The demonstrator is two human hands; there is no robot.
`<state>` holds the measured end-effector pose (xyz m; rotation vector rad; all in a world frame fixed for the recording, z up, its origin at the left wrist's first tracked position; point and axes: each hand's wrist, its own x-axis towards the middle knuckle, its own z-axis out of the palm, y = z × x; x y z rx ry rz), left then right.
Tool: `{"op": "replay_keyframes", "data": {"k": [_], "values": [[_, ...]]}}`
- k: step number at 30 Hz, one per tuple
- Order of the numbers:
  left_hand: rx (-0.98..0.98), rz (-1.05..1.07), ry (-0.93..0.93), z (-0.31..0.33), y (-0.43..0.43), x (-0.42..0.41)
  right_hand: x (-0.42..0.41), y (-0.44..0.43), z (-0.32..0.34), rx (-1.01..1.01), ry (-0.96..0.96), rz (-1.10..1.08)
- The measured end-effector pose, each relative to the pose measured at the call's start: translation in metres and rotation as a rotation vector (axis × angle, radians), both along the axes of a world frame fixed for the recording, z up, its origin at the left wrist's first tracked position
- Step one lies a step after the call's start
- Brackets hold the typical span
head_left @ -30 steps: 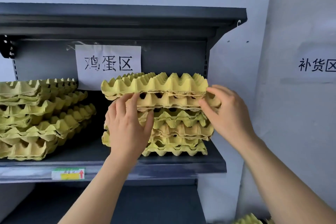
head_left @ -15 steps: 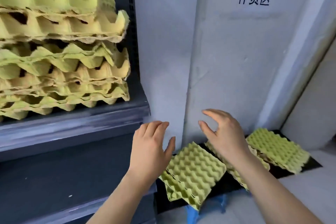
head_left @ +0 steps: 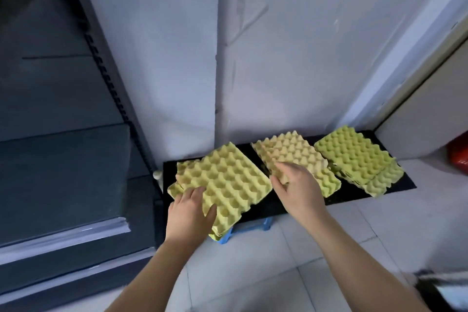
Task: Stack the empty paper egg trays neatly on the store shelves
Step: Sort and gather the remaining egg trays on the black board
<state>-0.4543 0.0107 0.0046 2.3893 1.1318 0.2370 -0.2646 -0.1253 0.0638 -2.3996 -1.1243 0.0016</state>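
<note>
Left hand (head_left: 190,213) flat on left tray pile (head_left: 228,180). Right hand (head_left: 296,190) pinches middle tray (head_left: 291,152) edge. One-edge lift may bend soft paper, drop tray.

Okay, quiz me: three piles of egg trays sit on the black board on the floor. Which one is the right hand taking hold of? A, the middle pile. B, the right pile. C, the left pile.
A: the right hand pinches the near corner of the middle pile, while the left hand rests on the left pile and nothing touches the right pile.
</note>
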Motion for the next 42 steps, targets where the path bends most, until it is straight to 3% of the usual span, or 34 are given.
{"op": "replay_keyframes", "data": {"k": [16, 24, 31, 42], "values": [[-0.662, 0.393, 0.266, -0.167, 0.035, 0.082, 0.113, 0.071, -0.181, -0.439, 0.345, 0.059], [-0.858, 0.600, 0.158, -0.218, 0.031, 0.099, 0.149, 0.100, -0.264, -0.605, 0.502, 0.041], [-0.786, 0.771, 0.006, -0.228, 0.016, 0.115, 0.168, 0.099, -0.302, -0.612, 0.534, 0.086], [-0.695, 0.914, -0.145, -0.207, 0.011, 0.129, 0.176, 0.096, -0.270, -0.446, 0.464, 0.234]]}}
